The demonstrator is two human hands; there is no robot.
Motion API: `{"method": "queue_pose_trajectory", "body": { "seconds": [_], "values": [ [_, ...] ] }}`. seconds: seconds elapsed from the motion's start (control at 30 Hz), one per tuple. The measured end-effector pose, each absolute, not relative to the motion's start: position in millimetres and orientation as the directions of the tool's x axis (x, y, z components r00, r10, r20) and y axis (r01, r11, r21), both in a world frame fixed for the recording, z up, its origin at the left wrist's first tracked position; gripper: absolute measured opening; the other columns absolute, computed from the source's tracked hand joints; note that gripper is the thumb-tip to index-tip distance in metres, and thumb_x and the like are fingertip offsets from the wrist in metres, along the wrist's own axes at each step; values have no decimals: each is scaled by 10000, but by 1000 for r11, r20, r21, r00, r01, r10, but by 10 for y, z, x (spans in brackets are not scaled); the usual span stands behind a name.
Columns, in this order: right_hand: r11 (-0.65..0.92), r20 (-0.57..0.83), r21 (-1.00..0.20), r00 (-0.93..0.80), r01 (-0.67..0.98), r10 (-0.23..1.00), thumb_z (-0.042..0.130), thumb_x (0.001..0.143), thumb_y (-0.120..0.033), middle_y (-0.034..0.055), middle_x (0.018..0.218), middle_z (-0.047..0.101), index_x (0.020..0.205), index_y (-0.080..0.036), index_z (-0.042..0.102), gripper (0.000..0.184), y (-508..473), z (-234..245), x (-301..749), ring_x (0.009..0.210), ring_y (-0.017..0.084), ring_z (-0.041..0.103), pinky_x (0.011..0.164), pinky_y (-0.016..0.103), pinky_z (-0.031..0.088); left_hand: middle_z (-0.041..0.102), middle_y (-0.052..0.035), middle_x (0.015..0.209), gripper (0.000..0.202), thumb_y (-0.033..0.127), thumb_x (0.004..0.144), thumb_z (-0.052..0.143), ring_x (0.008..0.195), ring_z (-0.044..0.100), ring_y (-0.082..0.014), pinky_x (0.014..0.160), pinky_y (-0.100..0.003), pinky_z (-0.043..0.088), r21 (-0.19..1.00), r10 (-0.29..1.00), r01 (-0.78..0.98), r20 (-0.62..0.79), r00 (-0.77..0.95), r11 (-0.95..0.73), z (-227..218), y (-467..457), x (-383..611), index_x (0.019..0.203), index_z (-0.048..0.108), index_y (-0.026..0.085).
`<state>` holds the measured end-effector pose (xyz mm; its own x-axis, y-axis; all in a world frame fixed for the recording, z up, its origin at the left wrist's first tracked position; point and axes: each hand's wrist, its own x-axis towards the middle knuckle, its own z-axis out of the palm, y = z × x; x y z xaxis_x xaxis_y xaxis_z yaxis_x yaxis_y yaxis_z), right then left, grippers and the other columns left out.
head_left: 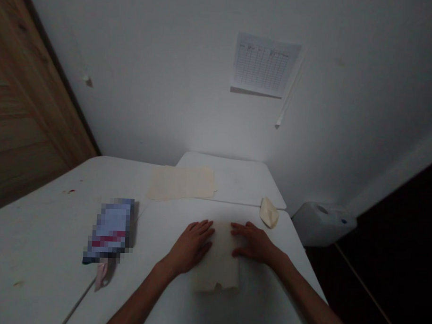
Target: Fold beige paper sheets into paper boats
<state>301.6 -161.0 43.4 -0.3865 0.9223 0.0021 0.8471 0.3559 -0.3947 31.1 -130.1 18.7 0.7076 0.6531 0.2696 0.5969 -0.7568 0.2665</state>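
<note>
A pale cream sheet [217, 270], longer than wide, lies on the white table in front of me, with a small notch at its near edge. My left hand [192, 247] rests on its left side, fingers stretched out and pointing inward. Over the right edge lies my right hand [253, 242], its fingers spread and touching the sheet. Neither hand grips anything. Just beyond the right hand sits a small folded cream piece [270, 214]. Whether the sheet is paper or cloth, or has more than one layer, I cannot tell.
Several cream sheets [181, 183] lie farther back, partly over a second white tabletop [243, 179]. At left is a blurred blue and pink item [111, 229] with a pink ribbon [101, 274]. A printed chart [265, 65] hangs on the wall; a white container [322, 223] stands right.
</note>
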Motion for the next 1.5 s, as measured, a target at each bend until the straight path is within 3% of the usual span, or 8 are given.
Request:
{"method": "queue_pose_trajectory", "body": {
  "seconds": [0.17, 0.3, 0.4, 0.57, 0.83, 1.2, 1.3, 1.5],
  "values": [
    [420, 105, -423, -417, 803, 903, 698, 804, -445, -37, 1262, 627, 920, -302, 747, 191, -1728, 324, 2984, 1031, 232, 575, 904, 362, 467, 438, -98, 1459, 392, 295, 943, 443, 1352, 383, -242, 1097, -454, 309, 251, 670, 622, 241, 702, -742, 195, -1299, 304, 1316, 512, 196],
    [449, 140, -414, -432, 792, 891, 597, 893, -413, -39, 1265, 624, 901, -305, 744, 182, -1834, 287, 2961, 987, 224, 575, 880, 369, 476, 447, -88, 1454, 389, 301, 934, 457, 1348, 391, -241, 1097, -456, 305, 268, 673, 618, 251, 696, -739, 185, -1296, 308, 1308, 520, 217],
    [463, 147, -392, -443, 795, 884, 621, 876, -414, -28, 1290, 608, 941, -286, 727, 178, -1873, 298, 2967, 1006, 228, 566, 903, 380, 460, 447, -87, 1454, 392, 299, 938, 447, 1350, 387, -240, 1102, -453, 299, 272, 673, 617, 257, 694, -739, 178, -1294, 309, 1315, 516, 215],
    [440, 117, -378, -429, 815, 896, 741, 757, -450, -7, 1335, 574, 1062, -285, 684, 352, -1922, 310, 2998, 1092, 251, 532, 958, 407, 412, 451, -82, 1451, 386, 291, 933, 457, 1348, 390, -239, 1100, -450, 305, 292, 676, 611, 265, 687, -736, 164, -1288, 306, 1307, 527, 222],
    [426, 70, -400, -436, 812, 897, 758, 605, -665, 29, 1419, 487, 1179, -276, 633, 704, -2020, 406, 3002, 1174, 309, 470, 1001, 458, 356, 446, -81, 1456, 388, 291, 938, 449, 1351, 385, -238, 1102, -451, 304, 297, 672, 604, 275, 688, -740, 150, -1286, 296, 1313, 520, 224],
    [422, 21, -399, -452, 814, 892, 803, 458, -689, 67, 1466, 419, 1270, -263, 563, 948, -2047, 418, 2997, 1268, 344, 393, 1057, 491, 285, 477, -96, 1429, 346, 270, 933, 452, 1335, 404, -253, 1103, -479, 297, 275, 666, 606, 301, 683, -746, 176, -1318, 310, 1255, 564, 214],
    [431, 28, -399, -458, 810, 888, 790, 490, -685, 68, 1470, 412, 1263, -256, 565, 912, -2043, 430, 2996, 1284, 340, 381, 1067, 482, 274, 478, -94, 1428, 315, 258, 936, 447, 1340, 395, -256, 1117, -498, 271, 251, 640, 589, 309, 703, -768, 191, -1393, 342, 1216, 587, 219],
    [424, 26, -412, -455, 806, 890, 756, 498, -729, 77, 1486, 386, 1282, -232, 554, 950, -2036, 398, 3006, 1321, 339, 346, 1093, 476, 243, 391, -84, 1491, 419, 308, 939, 461, 1380, 331, -257, 1135, -500, 247, 217, 606, 565, 267, 750, -796, 109, -1637, 386, 1351, 469, 231]
  ]
}}
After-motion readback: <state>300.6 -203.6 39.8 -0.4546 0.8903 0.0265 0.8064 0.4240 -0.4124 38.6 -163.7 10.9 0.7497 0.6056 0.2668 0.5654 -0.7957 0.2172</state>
